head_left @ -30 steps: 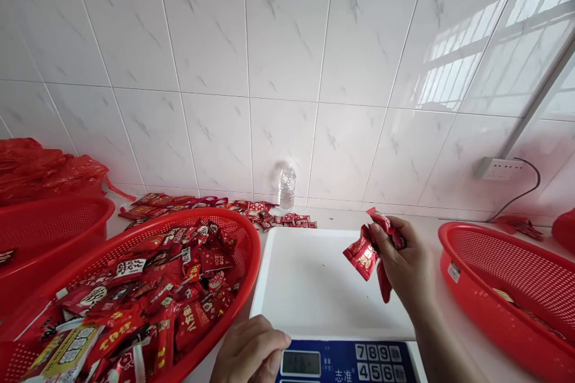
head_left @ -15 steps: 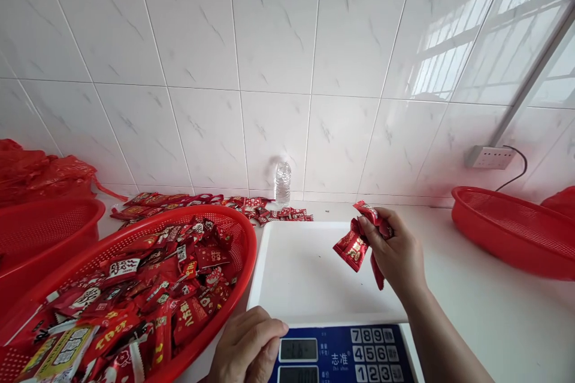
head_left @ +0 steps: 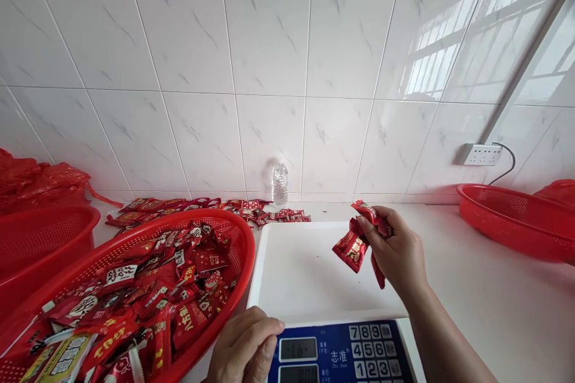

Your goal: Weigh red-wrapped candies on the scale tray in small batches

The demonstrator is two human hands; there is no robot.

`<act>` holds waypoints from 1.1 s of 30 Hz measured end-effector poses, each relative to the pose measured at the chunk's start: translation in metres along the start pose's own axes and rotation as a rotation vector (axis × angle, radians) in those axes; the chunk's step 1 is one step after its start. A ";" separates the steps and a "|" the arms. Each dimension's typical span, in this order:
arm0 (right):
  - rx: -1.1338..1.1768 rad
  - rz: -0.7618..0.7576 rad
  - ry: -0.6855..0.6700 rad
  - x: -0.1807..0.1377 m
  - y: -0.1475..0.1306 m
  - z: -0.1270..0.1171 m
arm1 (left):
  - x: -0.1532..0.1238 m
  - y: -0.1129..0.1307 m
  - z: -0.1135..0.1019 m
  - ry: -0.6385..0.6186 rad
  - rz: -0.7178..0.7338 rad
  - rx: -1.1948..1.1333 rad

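Observation:
My right hand is closed around several red shiny candy packets, holding them above the white tray of a weighing scale. One packet hangs from the fingertips and another pokes out below the palm. My left hand lies against the scale's front left corner, beside the blue panel with its displays and number keys. Its fingers are curled together, and whatever they may hold is hidden. Left of the scale stands a red plastic basket heaped with mixed red snack packets.
Small red packets lie along the wall, near a clear plastic bottle. A second red basket stands at far left, with red plastic bags behind. Another red basket is at right, below a white power socket.
The view has shifted slightly. Both hands keep their places at the scale, and my right hand still holds the candy packets over the tray.

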State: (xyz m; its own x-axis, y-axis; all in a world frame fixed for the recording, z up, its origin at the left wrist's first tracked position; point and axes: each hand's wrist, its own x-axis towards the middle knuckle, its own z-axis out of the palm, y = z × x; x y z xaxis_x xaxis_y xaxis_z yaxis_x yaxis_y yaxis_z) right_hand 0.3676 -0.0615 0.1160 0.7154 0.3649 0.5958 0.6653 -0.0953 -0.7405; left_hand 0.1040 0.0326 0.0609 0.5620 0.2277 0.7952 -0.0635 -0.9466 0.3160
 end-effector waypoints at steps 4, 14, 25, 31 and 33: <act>0.008 -0.009 0.021 -0.002 -0.005 -0.005 | 0.001 -0.002 -0.002 0.009 0.033 -0.001; -0.134 0.018 0.260 0.005 0.010 -0.044 | 0.002 -0.004 -0.004 0.017 0.058 -0.002; -0.708 0.272 0.391 0.073 0.104 -0.150 | 0.005 -0.004 -0.002 -0.008 0.098 -0.053; -0.792 0.299 0.272 0.078 0.142 -0.162 | 0.005 -0.006 -0.001 -0.030 0.082 -0.029; -0.802 0.278 0.224 0.075 0.148 -0.160 | 0.005 -0.006 -0.001 -0.030 0.074 -0.023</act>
State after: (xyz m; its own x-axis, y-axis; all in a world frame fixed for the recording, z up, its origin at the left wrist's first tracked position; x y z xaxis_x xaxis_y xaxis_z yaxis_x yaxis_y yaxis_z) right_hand 0.5538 -0.1968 0.1004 0.8430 0.0490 0.5356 0.3494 -0.8070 -0.4761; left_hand 0.1063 0.0399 0.0632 0.5797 0.1500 0.8009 -0.1247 -0.9550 0.2692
